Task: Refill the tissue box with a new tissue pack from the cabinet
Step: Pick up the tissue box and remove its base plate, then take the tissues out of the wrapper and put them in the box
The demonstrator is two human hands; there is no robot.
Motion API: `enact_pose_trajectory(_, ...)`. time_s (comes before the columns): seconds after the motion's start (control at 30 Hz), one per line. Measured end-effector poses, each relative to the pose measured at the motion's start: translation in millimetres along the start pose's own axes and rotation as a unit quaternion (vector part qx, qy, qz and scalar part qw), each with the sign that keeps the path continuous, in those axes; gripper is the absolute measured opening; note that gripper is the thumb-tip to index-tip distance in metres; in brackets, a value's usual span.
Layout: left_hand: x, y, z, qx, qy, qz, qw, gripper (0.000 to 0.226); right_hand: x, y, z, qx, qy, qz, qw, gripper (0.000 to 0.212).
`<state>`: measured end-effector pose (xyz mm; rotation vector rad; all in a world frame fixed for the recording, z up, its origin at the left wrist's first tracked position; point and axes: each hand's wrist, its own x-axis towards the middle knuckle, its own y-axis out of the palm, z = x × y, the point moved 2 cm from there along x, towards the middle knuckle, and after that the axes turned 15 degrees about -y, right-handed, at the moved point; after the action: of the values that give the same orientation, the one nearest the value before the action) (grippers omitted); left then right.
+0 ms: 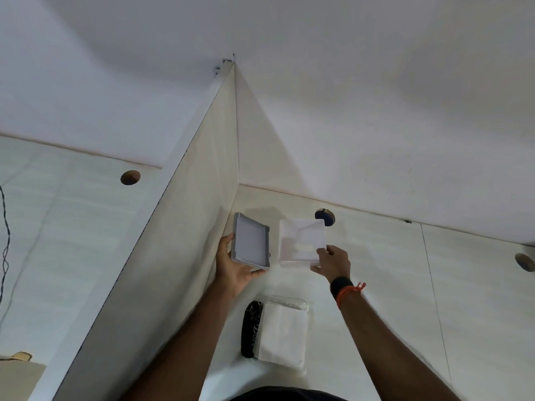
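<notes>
Head view: the tissue pack (285, 334), soft, light and crinkly, best pinched at its edges, lies near on the worktop (390, 285); beyond, the left hand (234, 264) holds the grey lid (251, 245), right fingers (321, 251) grip the white tissue box (301, 241).

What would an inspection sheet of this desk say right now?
Surface: pale desk, cable holes along the back.
Job's things: grey lid held tilted; white tissue box, open and empty; tissue pack lying nearer the person.
Clutter: black item beside the pack.
Hands: left hand holds the lid; right hand grips the box.
Cables: dark cable at far left.
Surroundings: divider panel, white wall.
</notes>
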<state>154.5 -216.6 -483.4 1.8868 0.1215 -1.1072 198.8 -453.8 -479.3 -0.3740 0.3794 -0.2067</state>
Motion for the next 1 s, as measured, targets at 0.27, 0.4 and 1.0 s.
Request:
enact_pose_trajectory(0.27,20,-36,6,-0.008,0.012,-0.128,0.992,0.059,20,9,-48,-0.038,0.038,0.007,0.999,0.017)
enact_pose_trajectory(0.4,26,-48,4,0.037,0.012,-0.191,0.981,0.053,25,12,-64,-0.049,0.050,0.027,0.997,0.016)
enact_pose_trajectory(1.0,8,-48,29,0.451,0.097,-0.395,0.794,0.036,-53,3,-93,-0.016,0.105,0.083,0.991,0.029)
